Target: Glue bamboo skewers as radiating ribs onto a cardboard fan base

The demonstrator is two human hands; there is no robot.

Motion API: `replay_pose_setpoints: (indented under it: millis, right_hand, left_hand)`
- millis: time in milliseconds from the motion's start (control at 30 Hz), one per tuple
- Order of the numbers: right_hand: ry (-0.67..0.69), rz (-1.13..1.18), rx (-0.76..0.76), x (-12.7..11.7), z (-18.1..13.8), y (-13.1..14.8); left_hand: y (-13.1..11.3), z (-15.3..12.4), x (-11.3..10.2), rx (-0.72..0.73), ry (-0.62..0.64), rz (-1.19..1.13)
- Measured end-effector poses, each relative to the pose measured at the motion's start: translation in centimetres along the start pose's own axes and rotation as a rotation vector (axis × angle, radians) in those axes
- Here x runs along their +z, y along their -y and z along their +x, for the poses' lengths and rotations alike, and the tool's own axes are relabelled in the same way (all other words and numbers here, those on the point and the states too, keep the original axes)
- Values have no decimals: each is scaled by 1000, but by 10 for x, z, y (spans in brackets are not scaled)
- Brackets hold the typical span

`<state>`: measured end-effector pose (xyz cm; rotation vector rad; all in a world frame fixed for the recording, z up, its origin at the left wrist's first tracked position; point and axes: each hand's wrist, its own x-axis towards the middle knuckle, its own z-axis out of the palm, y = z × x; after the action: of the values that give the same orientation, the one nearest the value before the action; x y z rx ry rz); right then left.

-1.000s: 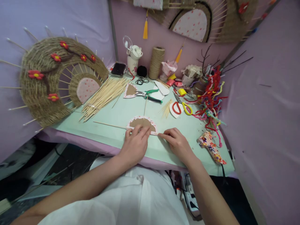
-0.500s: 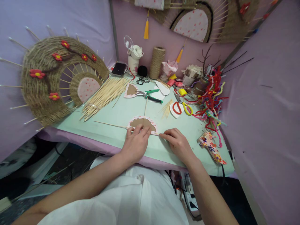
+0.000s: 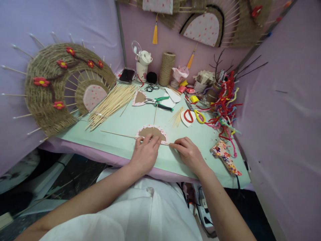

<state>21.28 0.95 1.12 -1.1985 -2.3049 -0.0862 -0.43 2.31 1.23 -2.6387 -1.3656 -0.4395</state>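
Observation:
A half-round cardboard piece (image 3: 156, 132) with a pink-and-white fabric border lies near the table's front edge. My left hand (image 3: 146, 154) rests over its straight edge, fingers stretched out and pressing it down. One thin bamboo stick (image 3: 117, 134) lies along that edge and sticks out to the left; its middle is hidden under the fingers. Another bamboo stick (image 3: 155, 115) runs from the middle of the piece toward the back. At the right corner, my right hand (image 3: 189, 152) pinches with thumb and forefinger at the end of the stick along the edge.
A bundle of bamboo sticks (image 3: 112, 103) lies left, by a twine-wrapped fan (image 3: 37, 97). Green-handled pliers (image 3: 163, 103), scissors (image 3: 194, 115) and short sticks (image 3: 177, 116) lie behind. A flower-patterned glue gun (image 3: 225, 159) is at right, near tangled pipe cleaners (image 3: 228, 103). A twine spool (image 3: 167, 68) stands at the back.
The view has shifted very slightly. Both hands keep the same places on the cardboard piece and the stick; nothing else has visibly moved.

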Motion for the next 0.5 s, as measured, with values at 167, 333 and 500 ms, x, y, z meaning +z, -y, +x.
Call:
replay_pose_setpoints:
  millis: [167, 333, 500]
  right_hand:
    - [-3, -6, -1, 1, 0, 0]
    - [7, 7, 5, 0, -1, 0]
    - [7, 28, 6, 0, -1, -1]
  left_hand:
    - [0, 0, 1, 0, -9, 3]
    - [-1, 0, -1, -4, 6, -4]
    - [-1, 0, -1, -4, 2, -7]
